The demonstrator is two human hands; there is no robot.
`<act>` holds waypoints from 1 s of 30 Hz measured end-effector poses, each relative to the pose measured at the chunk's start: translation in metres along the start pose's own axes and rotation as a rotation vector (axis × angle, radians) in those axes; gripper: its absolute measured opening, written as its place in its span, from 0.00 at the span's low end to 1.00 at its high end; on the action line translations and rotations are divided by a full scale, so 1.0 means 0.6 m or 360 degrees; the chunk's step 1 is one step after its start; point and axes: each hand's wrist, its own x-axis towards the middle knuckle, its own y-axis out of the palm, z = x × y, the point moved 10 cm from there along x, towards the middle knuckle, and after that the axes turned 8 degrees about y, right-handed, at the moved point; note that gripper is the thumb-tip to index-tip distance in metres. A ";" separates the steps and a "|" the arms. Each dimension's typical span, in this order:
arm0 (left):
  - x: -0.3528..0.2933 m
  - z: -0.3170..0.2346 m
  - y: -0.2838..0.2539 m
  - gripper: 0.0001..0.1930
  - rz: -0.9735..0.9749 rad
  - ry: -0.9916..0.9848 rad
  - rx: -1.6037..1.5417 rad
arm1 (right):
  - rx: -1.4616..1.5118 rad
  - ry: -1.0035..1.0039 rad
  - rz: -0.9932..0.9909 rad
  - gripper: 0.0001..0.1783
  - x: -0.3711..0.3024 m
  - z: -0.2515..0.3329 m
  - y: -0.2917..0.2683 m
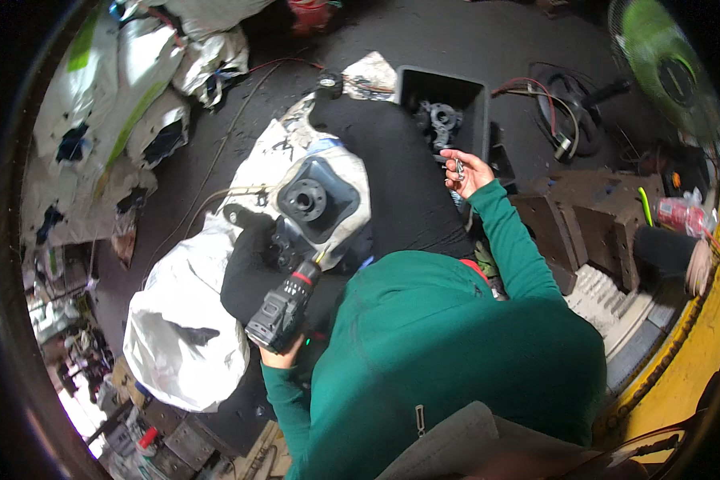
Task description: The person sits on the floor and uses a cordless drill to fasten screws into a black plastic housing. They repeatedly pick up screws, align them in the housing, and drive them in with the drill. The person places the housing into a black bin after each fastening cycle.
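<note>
White sacks fill the upper left of the frame and another bulging white bag sits at lower left on the dark floor, as a person in a green top works over a grey-and-white machine housing at centre. The left hand, low and left of centre, is closed in a full grip around the handle of a black cordless driver, whose red-collared nose points up at the lower edge of the housing, touching or just short of it; the bit itself is too small to make out. A round black hub on the housing's face appears to remain in place, so the piece looks only partly taken apart, with most of the job judged yet to come. Right of centre, the right hand is raised, its fingers loosely curled in a pinching grip on a small metal piece, probably a screw, beside a black bin that already holds grey parts. A green fan stands at upper right, and dark blocks lie below it, beside a yellow edge.
</note>
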 end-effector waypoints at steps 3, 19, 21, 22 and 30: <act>0.063 -0.039 -0.045 0.19 -0.0080 0.0153 0.0112 | 0.0060 0.0205 0.0347 0.22 0.025 -0.050 0.164; 0.096 -0.001 -0.023 0.30 -0.0160 -0.0096 -0.0251 | 0.0573 0.0597 0.0116 0.15 0.143 -0.291 0.321; 0.092 0.013 -0.016 0.29 -0.0159 -0.0156 -0.0215 | 0.0511 0.0606 0.0135 0.15 0.147 -0.298 0.327; 0.091 0.017 -0.015 0.29 -0.0176 -0.0166 -0.0210 | 0.0481 0.0604 0.0170 0.16 0.148 -0.300 0.333; 0.083 0.031 -0.016 0.28 -0.0174 -0.0226 -0.0176 | 0.0423 0.0646 -0.0078 0.18 0.146 -0.328 0.327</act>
